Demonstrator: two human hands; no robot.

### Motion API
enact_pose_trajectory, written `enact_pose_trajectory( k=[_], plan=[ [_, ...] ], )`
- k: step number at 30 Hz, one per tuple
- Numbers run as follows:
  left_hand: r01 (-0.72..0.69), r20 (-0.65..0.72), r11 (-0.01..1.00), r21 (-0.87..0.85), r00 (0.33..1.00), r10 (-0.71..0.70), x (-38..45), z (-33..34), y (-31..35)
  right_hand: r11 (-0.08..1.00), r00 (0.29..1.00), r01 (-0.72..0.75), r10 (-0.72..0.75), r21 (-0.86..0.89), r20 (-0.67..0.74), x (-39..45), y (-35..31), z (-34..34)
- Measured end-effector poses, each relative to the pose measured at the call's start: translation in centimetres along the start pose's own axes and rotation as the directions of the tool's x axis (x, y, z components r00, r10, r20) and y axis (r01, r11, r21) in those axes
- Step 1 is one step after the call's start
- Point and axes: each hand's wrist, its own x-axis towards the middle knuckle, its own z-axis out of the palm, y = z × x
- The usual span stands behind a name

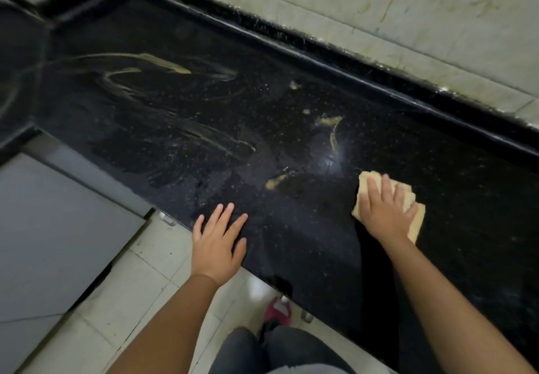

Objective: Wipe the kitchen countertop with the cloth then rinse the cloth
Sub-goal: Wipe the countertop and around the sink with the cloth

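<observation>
Stained pale wall tiles point(379, 9) run along 1 o'clock; a grey cabinet door point(52, 242) stands at 8 o'clock above white floor tiles point(140, 280).

I am in a home kitchen. Under both my hands runs a black speckled stone countertop point(291, 128) with a raised lip along its back edge. Beyond my hands, pale wall tiles point(379, 3) carry yellowish drips and stains. Yellow food smears point(329, 123) streak the stone ahead of my fingers. Below my left wrist lies a pale tiled floor point(140, 271).
</observation>
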Motion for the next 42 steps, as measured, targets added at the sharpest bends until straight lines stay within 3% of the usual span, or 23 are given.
enact_pose_trajectory(
  k=[3, 7, 12, 15, 19, 21, 25, 27, 29, 32, 35, 37, 39, 42],
  plan=[
    [0.014, 0.032, 1.0, 0.025, 0.999, -0.014, -0.5, 0.0, 0.0, 1.0, 0.998, -0.005, 0.004, 0.006, 0.066, 2.4, -5.3, -0.3],
    [0.011, 0.028, 1.0, 0.016, 1.0, -0.011, -0.2, -0.9, -0.2, 0.938, 0.938, 0.33, -0.314, -0.106, 0.148, 1.3, -12.4, 1.1],
    [0.21, -0.046, 0.966, -0.154, 0.975, -0.219, -0.3, -2.6, -2.7, 0.666, 0.693, 0.721, -0.703, -0.191, 0.162, -5.1, -15.1, 4.3],
    [0.208, -0.018, 0.974, -0.091, 0.978, -0.21, -1.1, -3.0, -4.1, 0.586, 0.609, 0.792, -0.775, -0.172, 0.167, -9.3, -11.2, 6.5],
    [0.268, -0.052, 0.96, -0.08, 0.961, -0.272, 0.0, -3.4, -4.3, 0.616, 0.641, 0.765, -0.757, -0.189, 0.126, -11.7, -2.4, 6.7],
    [0.294, -0.021, 0.953, -0.071, 0.955, -0.296, 0.4, -3.2, -4.3, 0.683, 0.707, 0.7, -0.704, -0.206, 0.069, -11.4, 2.0, 5.8],
    [0.308, -0.007, 0.949, -0.066, 0.951, -0.309, 0.4, -2.0, -4.4, 0.917, 0.932, 0.355, -0.362, -0.182, -0.008, -8.2, 4.8, 2.2],
    [0.308, -0.04, 0.946, -0.104, 0.949, -0.314, 0.8, -1.9, -4.7, 0.978, 0.987, 0.16, -0.156, -0.132, 0.04, -6.0, 2.1, 0.5],
    [0.295, -0.051, 0.95, -0.105, 0.952, -0.301, 1.3, -1.9, -4.6, 0.99, 0.998, 0.03, -0.021, -0.138, 0.066, -4.7, -1.4, 0.2],
    [0.301, 0.002, 0.948, -0.107, 0.953, -0.302, 1.6, -2.0, -3.9, 0.969, 0.97, 0.213, -0.195, -0.124, 0.147, -4.4, -7.9, 1.8],
    [0.293, 0.034, 0.954, -0.056, 0.956, -0.291, 2.2, -2.6, -4.3, 0.925, 0.926, 0.369, -0.359, -0.087, 0.117, -6.6, -14.1, 3.2],
    [0.273, 0.016, 0.962, -0.03, 0.962, -0.272, 2.5, -3.3, -4.8, 0.829, 0.831, 0.546, -0.519, -0.12, 0.199, -9.4, -16.7, 3.8],
    [0.247, 0.043, 0.969, 0.022, 0.968, -0.248, 2.2, -4.0, -5.0, 0.719, 0.716, 0.689, -0.653, -0.094, 0.247, -11.8, -16.7, 5.3],
    [0.171, 0.104, 0.979, 0.109, 0.978, -0.183, 1.9, -4.6, -5.5, 0.707, 0.71, 0.701, -0.68, -0.095, 0.184, -13.1, -13.6, 5.6]
  ],
)
